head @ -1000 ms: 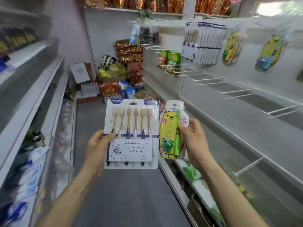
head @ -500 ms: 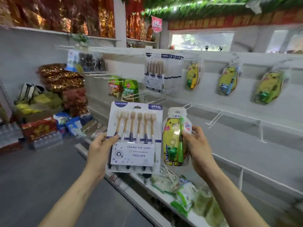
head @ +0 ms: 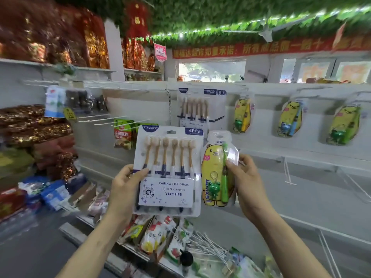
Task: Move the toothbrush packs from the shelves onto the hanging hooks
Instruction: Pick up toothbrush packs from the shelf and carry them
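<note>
My left hand [head: 125, 185] grips the left edge of a white six-brush toothbrush pack [head: 168, 169], held upright in front of me. My right hand [head: 244, 177] holds a yellow bear-shaped kids' toothbrush pack [head: 215, 173] with a green brush and frog charm, right beside the first pack. On the white back panel behind hang several matching six-brush packs [head: 197, 106] on one hook. To their right, three yellow kids' packs hang apart: one [head: 242, 115], a second [head: 290, 119], a third [head: 344, 125].
Bare white hooks [head: 112, 118] stick out at the left, next to hanging green snack bags [head: 123, 133]. More bare hooks [head: 289, 173] jut out lower right. Loose hooks and snack packets [head: 160, 235] lie on the low shelf below my hands. Stacked goods [head: 40, 141] fill the left.
My view has swung right and upward, from the aisle floor to facing the hook wall. Both hands have kept their packs, raised slightly toward the panel.
</note>
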